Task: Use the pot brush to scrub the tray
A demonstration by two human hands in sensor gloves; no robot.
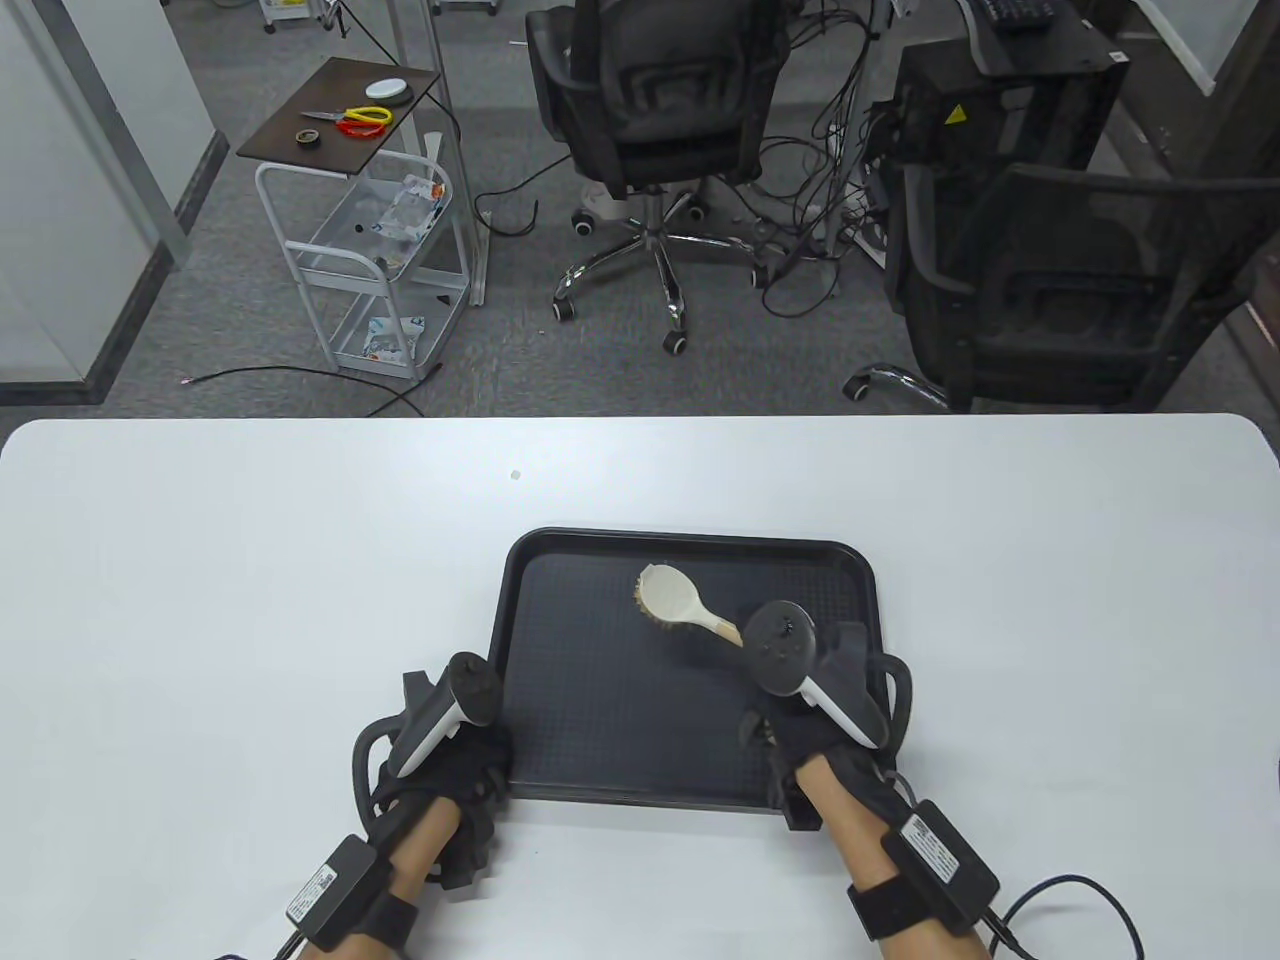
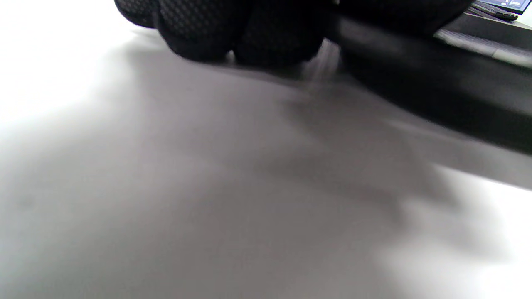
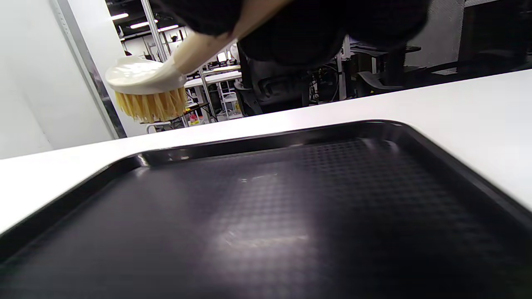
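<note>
White bench (image 1: 250, 560) carries a black tray (image 1: 560, 740) near its front edge. Right hand (image 1: 810, 700) has its grip closed around the handle of a pot brush (image 1: 675, 600), bristles raised above the tray. Left hand (image 1: 450, 740) rests at the tray's near left corner; its grip cannot be made out.

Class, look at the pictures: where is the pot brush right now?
The pot brush is held by the right hand above the middle of the black tray; in the right wrist view its bristles hang clear of the tray floor.
</note>
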